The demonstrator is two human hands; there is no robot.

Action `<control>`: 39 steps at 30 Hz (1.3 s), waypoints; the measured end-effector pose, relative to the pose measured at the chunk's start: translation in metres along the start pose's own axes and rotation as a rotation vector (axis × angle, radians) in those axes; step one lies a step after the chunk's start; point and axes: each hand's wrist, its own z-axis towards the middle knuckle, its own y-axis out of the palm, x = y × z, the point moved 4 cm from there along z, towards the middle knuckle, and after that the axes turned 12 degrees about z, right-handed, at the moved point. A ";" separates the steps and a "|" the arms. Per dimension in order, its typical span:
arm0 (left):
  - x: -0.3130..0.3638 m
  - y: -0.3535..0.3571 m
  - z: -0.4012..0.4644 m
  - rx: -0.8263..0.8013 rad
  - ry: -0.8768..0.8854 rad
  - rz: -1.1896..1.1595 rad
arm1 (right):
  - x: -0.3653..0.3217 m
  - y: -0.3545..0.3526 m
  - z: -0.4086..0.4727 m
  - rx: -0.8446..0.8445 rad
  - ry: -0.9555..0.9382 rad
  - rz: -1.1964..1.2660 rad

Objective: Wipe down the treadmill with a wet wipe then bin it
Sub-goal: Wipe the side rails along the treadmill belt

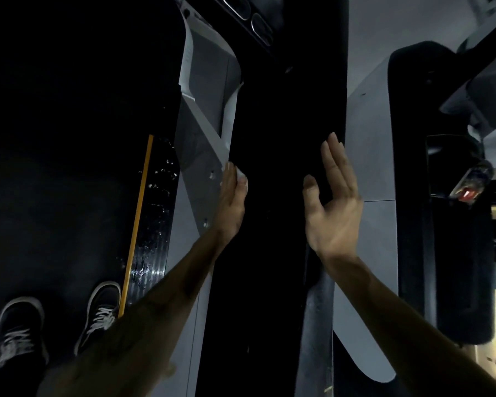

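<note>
Down the middle of the view runs the treadmill (272, 167), a broad black upright part with grey panels either side. The left hand (232, 202) presses flat on its left edge, fingers together over a white wipe (242, 176). The right hand (334, 202) hovers close, fingers straight, thumb apart. Two dark shoes (20, 330) stand lower left.

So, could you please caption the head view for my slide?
Left hand presses a wipe against the treadmill's dark upright; right hand open.
</note>
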 end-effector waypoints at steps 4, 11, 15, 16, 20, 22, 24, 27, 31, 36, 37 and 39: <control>0.006 0.008 -0.024 0.021 0.047 -0.021 | 0.000 0.001 0.001 -0.003 0.011 -0.013; 0.016 -0.001 0.029 0.004 0.099 -0.095 | 0.000 0.000 0.000 -0.010 -0.006 -0.006; -0.010 0.001 0.023 -0.037 0.041 -0.246 | 0.001 0.000 0.000 -0.014 -0.008 0.005; -0.012 0.003 0.013 -0.047 0.009 -0.269 | 0.001 0.000 0.001 -0.016 -0.012 0.005; -0.005 0.007 -0.033 -0.003 -0.022 -0.157 | 0.002 0.000 0.000 -0.016 -0.007 0.005; 0.016 0.006 -0.030 0.010 0.052 -0.117 | 0.000 0.000 0.001 -0.014 -0.008 -0.017; 0.034 0.006 -0.006 -0.018 0.132 -0.112 | 0.000 0.001 0.000 -0.009 -0.004 -0.034; 0.039 0.000 0.037 -0.032 0.133 -0.136 | 0.001 0.001 0.001 -0.011 -0.003 -0.027; 0.003 -0.003 0.058 -0.061 -0.021 -0.197 | 0.001 0.000 0.001 -0.018 0.004 0.000; 0.015 0.005 -0.004 -0.006 -0.017 -0.120 | 0.002 -0.001 0.001 -0.017 -0.003 -0.007; 0.026 0.007 -0.017 0.016 0.038 -0.085 | 0.002 0.000 0.001 -0.015 -0.004 -0.013; 0.036 0.009 -0.022 0.037 0.194 -0.024 | 0.001 0.001 0.001 -0.015 -0.008 -0.026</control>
